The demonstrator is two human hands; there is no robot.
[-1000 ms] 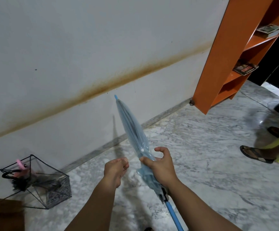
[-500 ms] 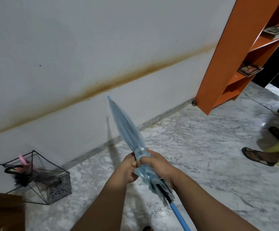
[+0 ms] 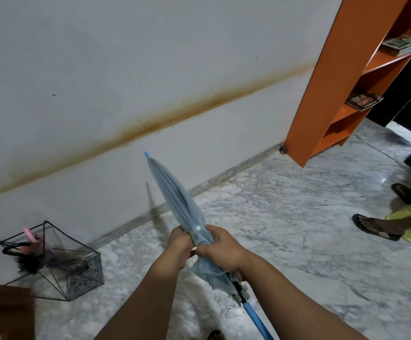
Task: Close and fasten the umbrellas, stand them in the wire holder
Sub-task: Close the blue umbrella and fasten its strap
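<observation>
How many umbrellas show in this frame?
3, as far as I can tell: a blue umbrella gripped by both hands, and a pink-handled one and a black-handled one in the wire holder. More may be hidden there.

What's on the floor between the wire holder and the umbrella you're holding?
Head view: only bare marble floor lies between the wire holder and the blue umbrella gripped by both hands.

Even, dim indoor light is seen throughout, with a thin shadow cast on the wall beyond the fingers, glare on the floor far right, and bowed wide-angle edges.
</observation>
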